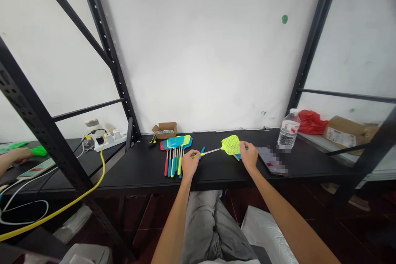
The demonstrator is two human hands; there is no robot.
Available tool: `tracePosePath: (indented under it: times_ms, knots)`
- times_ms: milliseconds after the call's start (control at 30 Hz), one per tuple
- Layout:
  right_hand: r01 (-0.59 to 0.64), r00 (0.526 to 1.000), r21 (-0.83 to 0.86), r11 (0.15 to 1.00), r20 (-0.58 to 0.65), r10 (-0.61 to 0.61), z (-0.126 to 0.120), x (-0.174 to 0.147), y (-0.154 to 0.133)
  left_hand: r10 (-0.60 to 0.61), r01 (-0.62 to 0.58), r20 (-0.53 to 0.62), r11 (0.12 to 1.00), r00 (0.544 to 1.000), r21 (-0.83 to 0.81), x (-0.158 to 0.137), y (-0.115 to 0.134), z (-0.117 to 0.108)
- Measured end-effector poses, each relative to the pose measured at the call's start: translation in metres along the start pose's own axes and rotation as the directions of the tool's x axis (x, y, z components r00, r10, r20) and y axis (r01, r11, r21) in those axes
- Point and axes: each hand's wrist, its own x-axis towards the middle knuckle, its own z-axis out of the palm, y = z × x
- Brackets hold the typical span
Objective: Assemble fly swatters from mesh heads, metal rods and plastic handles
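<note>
A yellow-green fly swatter (231, 145) with a thin metal shaft is held sideways just above the black table. My left hand (189, 163) is closed on its handle end. At the other end, my right hand (248, 155) pinches the edge of the perforated head. Beneath the swatter lies something blue, mostly hidden; a blue handle tip (202, 151) shows near the shaft. Left of my left hand, a pile of several fly swatters (175, 142) in blue, red and yellow-green lies with handles toward me.
Behind the pile stands a small open cardboard box (165, 130). A water bottle (289, 129) and a dark tablet-like device (271, 161) are to the right. Black shelf posts (121, 78) frame the table (133, 169). A yellow cable (100, 173) crosses at left, near another person's hand (18, 156).
</note>
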Motion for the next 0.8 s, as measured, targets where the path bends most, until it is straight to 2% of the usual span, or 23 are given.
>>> tracePosePath:
  times_ms: [300,400,533,667,800]
  knots:
    - [0.008,1.0,-0.002,1.0,-0.001,-0.008,0.001,0.0,0.0,-0.002,0.002,0.011,1.0,1.0,0.013,0.0,0.001,0.0]
    - [-0.023,1.0,0.043,0.999,0.0,0.024,0.003,0.001,0.004,-0.002,0.002,0.024,1.0,1.0,0.003,0.0,0.0,0.0]
    - [-0.129,0.991,0.163,0.978,-0.011,0.132,0.004,0.005,0.012,0.03,-0.031,0.1,0.999,0.995,0.012,0.0,-0.002,0.002]
    - [-0.128,0.991,0.164,0.978,-0.024,0.134,0.004,0.005,0.012,0.08,-0.093,0.167,0.993,0.983,0.069,0.0,-0.004,0.006]
    - [-0.132,0.991,0.133,0.982,0.025,0.13,0.001,0.0,0.001,0.123,-0.153,0.218,0.98,0.968,0.129,-0.004,0.003,0.007]
